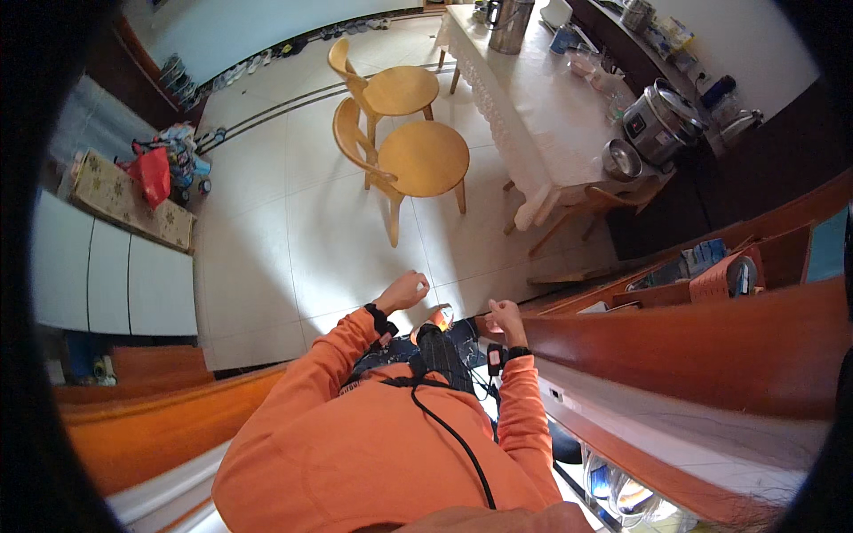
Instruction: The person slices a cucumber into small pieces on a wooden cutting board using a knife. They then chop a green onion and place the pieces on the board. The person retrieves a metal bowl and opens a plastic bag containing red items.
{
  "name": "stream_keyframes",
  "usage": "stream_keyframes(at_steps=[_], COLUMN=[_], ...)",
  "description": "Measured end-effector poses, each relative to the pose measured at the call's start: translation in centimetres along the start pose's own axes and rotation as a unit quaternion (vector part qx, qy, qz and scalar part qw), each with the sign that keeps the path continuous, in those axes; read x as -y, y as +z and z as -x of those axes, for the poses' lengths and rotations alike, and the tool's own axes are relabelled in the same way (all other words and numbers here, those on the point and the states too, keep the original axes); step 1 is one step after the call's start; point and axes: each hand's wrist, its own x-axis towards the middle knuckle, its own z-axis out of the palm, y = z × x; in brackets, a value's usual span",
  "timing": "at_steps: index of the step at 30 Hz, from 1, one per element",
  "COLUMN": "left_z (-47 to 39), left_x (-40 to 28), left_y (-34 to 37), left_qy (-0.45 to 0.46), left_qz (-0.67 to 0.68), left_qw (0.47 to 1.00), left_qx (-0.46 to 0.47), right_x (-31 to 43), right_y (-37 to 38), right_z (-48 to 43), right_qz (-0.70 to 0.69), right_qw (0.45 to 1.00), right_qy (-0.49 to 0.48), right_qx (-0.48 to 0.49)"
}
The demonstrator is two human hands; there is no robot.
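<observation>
My left hand (402, 292) is held out in front of my body above the tiled floor (353, 233), its fingers loosely curled; whether a small pale spot at the fingertips is an object, I cannot tell. My right hand (505, 318) is raised beside the wooden door frame (640, 340), fingers bent, with no object visible in it. Both wrists wear black straps with small devices. Between the hands, lower down, one foot in an orange and white shoe (436, 321) shows. A black cable (460, 440) runs over my orange top.
Two wooden chairs (424, 158) (402, 90) stand ahead. To the right, a cloth-covered table (533, 113) holds a rice cooker (656, 126) and a metal bowl (621, 160). White cabinets (160, 286) and a red bag (153, 174) are at left. Shoes (253, 63) line the far wall.
</observation>
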Motion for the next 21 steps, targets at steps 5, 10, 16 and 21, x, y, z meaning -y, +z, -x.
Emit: stream_keyframes(at_steps=[5, 10, 16, 21], left_z=[-10.5, -21.6, -37.2, -49.8], left_x=[-0.2, -3.7, -9.7, -14.9], left_y=[-4.1, -5.1, -2.7, 2.3], left_qy=[0.072, 0.057, 0.122, 0.088], left_qz=[-0.012, 0.018, 0.03, 0.063], left_qw=[0.997, 0.998, 0.989, 0.987], left_qx=[0.035, 0.018, 0.079, 0.12], right_x=[5.5, 8.2, 7.4, 5.7], right_y=[-0.4, -2.2, -4.3, -4.4], right_z=[-4.7, -6.0, -6.5, -6.2], right_qz=[-0.042, -0.038, -0.162, -0.21], right_qw=[0.999, 0.996, 0.974, 0.948], right_qy=[-0.013, -0.022, 0.053, 0.136], right_qx=[-0.032, -0.076, -0.149, -0.197])
